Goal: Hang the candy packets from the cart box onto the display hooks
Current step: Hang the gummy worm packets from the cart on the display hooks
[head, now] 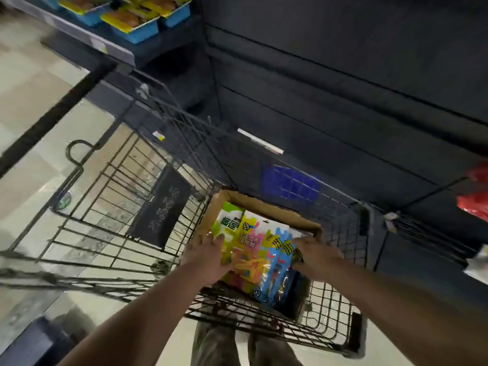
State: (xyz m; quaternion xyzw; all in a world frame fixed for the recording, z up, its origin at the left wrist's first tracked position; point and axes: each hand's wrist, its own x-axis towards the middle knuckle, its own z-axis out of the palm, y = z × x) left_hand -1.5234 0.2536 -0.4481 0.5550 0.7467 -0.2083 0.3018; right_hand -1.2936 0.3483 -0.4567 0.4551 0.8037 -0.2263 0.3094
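Note:
A brown cardboard box (266,206) sits in the near end of a black wire cart (148,196). Bright candy packets (250,249) in green, yellow and blue stand packed inside it. My left hand (211,257) lies against the left side of the packets, fingers curled on a yellow packet. My right hand (314,256) grips the blue packets (280,270) at the right side of the bunch. Both hands are down in the box. No display hooks can be made out on the dark panel ahead.
A dark display wall (343,88) rises behind the cart. A shelf with blue and yellow trays (132,19) is at upper left. Red packets (475,202) hang at the right edge. A blue crate (290,183) shows behind the cart mesh. Pale tiled floor (31,101) lies to the left.

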